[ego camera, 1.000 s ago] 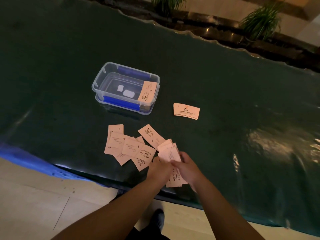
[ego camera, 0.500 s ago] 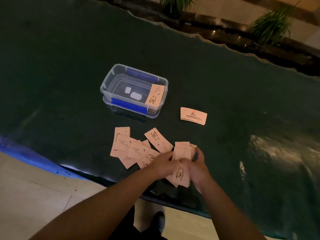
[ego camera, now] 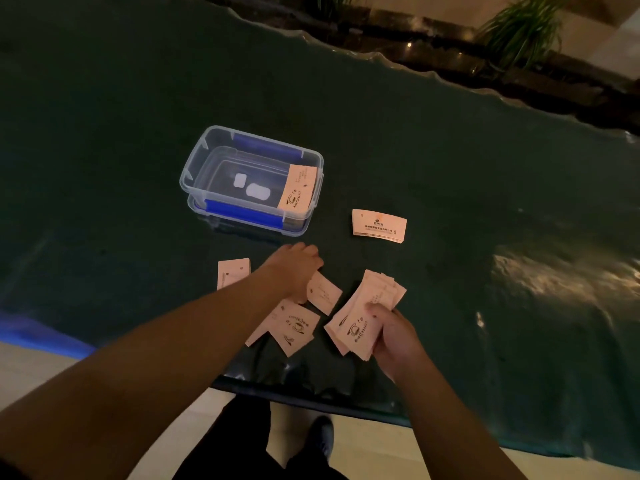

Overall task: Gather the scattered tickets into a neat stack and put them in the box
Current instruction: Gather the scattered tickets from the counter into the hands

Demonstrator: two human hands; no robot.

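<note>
My right hand (ego camera: 393, 336) grips a fanned stack of pink tickets (ego camera: 363, 315) just above the dark table. My left hand (ego camera: 294, 268) lies knuckles up over the loose tickets, fingers curled on a single ticket (ego camera: 323, 292); whether it is gripped is unclear. More loose tickets (ego camera: 294, 325) lie under my left forearm, and one ticket (ego camera: 232, 271) shows to its left. A clear plastic box (ego camera: 204, 157) with blue clips stands beyond, with one ticket (ego camera: 298, 187) leaning inside its right end. A small ticket stack (ego camera: 379, 225) lies right of the box.
The table (ego camera: 485, 168) has a dark green shiny cover with a wavy far edge. Its near edge runs just under my forearms, with pale floor and my shoe (ego camera: 320, 436) below. Potted plants (ego camera: 519, 26) stand beyond the far edge.
My hands have parted. The left hand left the held stack and reached forward-left onto the loose tickets. The right hand keeps the stack and has shifted slightly right.
</note>
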